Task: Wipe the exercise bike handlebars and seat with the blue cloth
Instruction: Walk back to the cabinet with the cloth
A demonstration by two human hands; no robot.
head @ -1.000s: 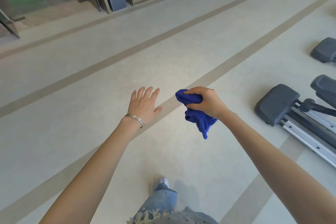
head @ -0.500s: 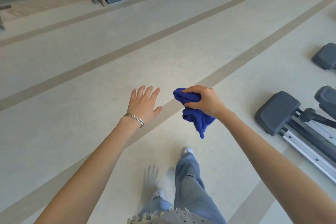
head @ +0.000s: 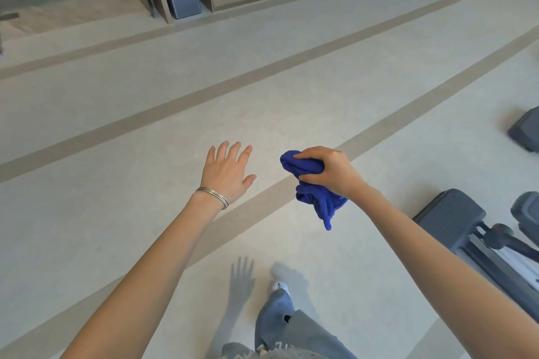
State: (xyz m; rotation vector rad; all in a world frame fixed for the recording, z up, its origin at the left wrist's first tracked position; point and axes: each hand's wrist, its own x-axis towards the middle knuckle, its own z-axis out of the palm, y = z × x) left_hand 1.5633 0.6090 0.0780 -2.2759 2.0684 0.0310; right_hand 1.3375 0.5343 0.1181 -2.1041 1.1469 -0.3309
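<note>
Blue cloth: bunched in the right hand, whose fingers and thumb are curled round the upper wad. A loose tail hangs toward 6 o'clock below the fist, so the cloth's long axis runs roughly 12 to 6. Left hand: fingers straight and spread, holding nothing, at 9 o'clock from the cloth and apart from it. Handlebars and seat are not in view. Grey machine parts lie on the floor at 4 o'clock from the right hand; whether they belong to the bike cannot be told. Judgement: wiping has not begun. The right hand carries the cloth and is nearer that equipment, making it the likely wiping hand.
</note>
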